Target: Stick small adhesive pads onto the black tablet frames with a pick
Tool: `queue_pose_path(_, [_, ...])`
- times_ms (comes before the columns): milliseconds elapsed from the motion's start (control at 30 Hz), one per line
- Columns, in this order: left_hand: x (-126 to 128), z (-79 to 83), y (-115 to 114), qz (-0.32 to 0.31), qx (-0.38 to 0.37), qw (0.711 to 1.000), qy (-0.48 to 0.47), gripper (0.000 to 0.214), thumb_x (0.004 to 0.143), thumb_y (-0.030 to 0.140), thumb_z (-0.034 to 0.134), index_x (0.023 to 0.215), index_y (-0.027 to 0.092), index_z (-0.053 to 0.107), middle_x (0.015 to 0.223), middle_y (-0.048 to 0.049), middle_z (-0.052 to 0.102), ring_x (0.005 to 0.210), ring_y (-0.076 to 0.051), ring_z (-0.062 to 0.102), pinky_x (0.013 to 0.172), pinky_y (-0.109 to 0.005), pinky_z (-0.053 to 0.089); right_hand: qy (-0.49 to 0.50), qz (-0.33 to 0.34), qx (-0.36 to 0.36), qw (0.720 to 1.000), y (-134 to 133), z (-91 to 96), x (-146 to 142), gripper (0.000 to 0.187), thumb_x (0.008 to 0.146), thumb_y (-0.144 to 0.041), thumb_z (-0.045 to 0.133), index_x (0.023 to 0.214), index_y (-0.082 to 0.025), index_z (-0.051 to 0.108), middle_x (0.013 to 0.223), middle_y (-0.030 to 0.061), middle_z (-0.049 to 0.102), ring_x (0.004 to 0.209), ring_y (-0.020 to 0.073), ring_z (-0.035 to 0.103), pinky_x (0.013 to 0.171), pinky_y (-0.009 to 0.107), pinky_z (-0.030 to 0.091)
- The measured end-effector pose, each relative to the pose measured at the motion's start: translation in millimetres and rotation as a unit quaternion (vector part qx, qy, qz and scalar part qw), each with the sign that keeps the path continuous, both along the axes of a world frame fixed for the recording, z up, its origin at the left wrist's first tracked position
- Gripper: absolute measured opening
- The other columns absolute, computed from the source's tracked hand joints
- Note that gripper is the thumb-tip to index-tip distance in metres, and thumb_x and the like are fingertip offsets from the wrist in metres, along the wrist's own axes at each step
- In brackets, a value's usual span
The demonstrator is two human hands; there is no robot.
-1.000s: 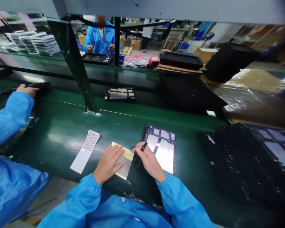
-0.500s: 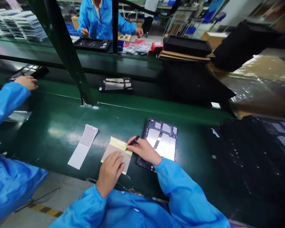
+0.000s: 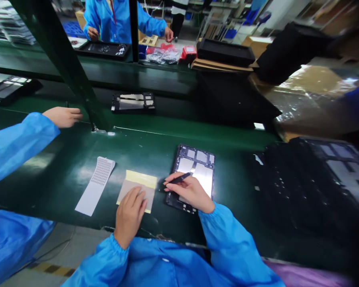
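My left hand [image 3: 130,213] lies flat with fingers stretched on a yellow-edged sheet [image 3: 137,184] on the green bench. My right hand [image 3: 189,192] pinches black tweezers [image 3: 177,179], its tip pointing left between the sheet and a dark tablet frame [image 3: 195,167] with shiny metal panels. The right hand rests over the frame's lower left corner. A white strip with a dotted end [image 3: 95,185] lies left of the sheet.
A co-worker's blue sleeve and hand [image 3: 61,116] reach in at the left. Another tablet frame [image 3: 133,102] lies on the belt beyond a slanted green post [image 3: 62,67]. Stacked dark frames [image 3: 317,179] sit at my right. A person in blue works at the far table.
My right hand drew the tweezers from the sheet's upper edge back toward the tablet frame. The co-worker's hand moved right along the belt. The camera tilted down a little.
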State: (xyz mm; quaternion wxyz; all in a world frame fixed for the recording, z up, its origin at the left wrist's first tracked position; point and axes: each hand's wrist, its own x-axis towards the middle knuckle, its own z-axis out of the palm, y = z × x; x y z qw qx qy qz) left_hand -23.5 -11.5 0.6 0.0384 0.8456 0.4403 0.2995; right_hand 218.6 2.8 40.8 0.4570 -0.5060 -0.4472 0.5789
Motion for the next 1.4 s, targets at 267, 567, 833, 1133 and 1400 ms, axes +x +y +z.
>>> queue_pose_path(267, [69,11.3,-16,-0.199,0.002,0.98,-0.015,0.021,0.094,0.017,0.061,0.115,0.016,0.064,0.123,-0.0123,0.069,0.121,-0.027,0.062,0.1,-0.043,0.056,0.002,-0.127,0.0,0.992,-47,4.0,58,0.018,0.079,-0.042,0.082,0.088,-0.03,0.072,0.091,0.0058,0.077,0.082,0.0243,0.076,0.082,0.046,0.065])
queue_pose_path(567, [94,-0.5,7,-0.116,0.017,0.993,-0.022,0.02,0.094,0.01,0.057,0.111,0.017,0.065,0.123,-0.0131,0.068,0.119,-0.027,0.065,0.098,-0.042,0.058,-0.102,-0.092,0.055,0.989,-31,6.3,56,0.021,0.08,-0.05,0.077,0.087,-0.032,0.068,0.09,0.007,0.073,0.088,0.0275,0.073,0.086,0.048,0.062])
queue_pose_path(833, [79,-1.1,3,-0.09,-0.003,0.994,-0.066,0.024,0.095,0.01,0.056,0.115,0.017,0.065,0.119,-0.0134,0.069,0.118,-0.027,0.066,0.099,-0.043,0.058,-0.109,-0.042,0.084,0.99,-40,-4.4,53,0.012,0.091,-0.044,0.068,0.094,-0.033,0.066,0.092,0.0089,0.068,0.087,0.0249,0.069,0.08,0.041,0.06])
queue_pose_path(1133, [78,-0.7,1,-0.049,-0.077,0.991,-0.1,0.023,0.096,0.02,0.058,0.119,0.019,0.062,0.146,-0.0164,0.054,0.13,-0.03,0.059,0.102,-0.046,0.057,-0.096,-0.068,0.127,0.985,-54,-18.6,52,0.015,0.095,-0.037,0.066,0.099,-0.023,0.062,0.096,0.0065,0.068,0.088,0.0188,0.069,0.079,0.035,0.06])
queue_pose_path(1400, [78,2.9,-2,-0.085,-0.047,0.991,-0.088,0.027,0.093,0.012,0.06,0.12,0.017,0.062,0.134,-0.0153,0.063,0.124,-0.029,0.063,0.102,-0.045,0.057,-0.125,-0.051,0.132,0.982,-55,-14.6,58,0.014,0.095,-0.037,0.065,0.096,-0.023,0.061,0.094,0.0062,0.069,0.091,0.0195,0.069,0.085,0.036,0.057])
